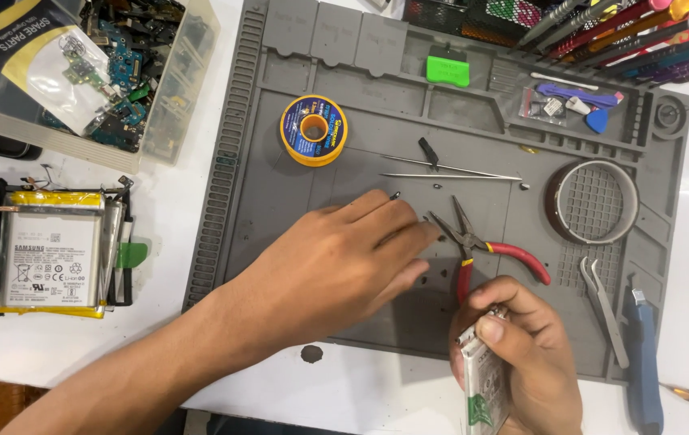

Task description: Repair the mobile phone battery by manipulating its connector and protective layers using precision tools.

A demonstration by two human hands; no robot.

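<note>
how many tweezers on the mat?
2. Straight tweezers lie mid-mat, right of the solder spool. Curved tweezers lie at the mat's right edge, below the tape ring. The left hand may hide more.

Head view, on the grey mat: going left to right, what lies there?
Solder spool → left hand → red-handled pliers → tape ring → blue-handled tool, with the right hand holding a battery below the pliers.

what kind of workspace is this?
Most likely a phone or small-electronics repair bench. Signs: a grey silicone repair mat with a solder wire spool and red-handled pliers on it, a clear box of small circuit boards, and flat phone batteries stacked beside the mat.
</note>
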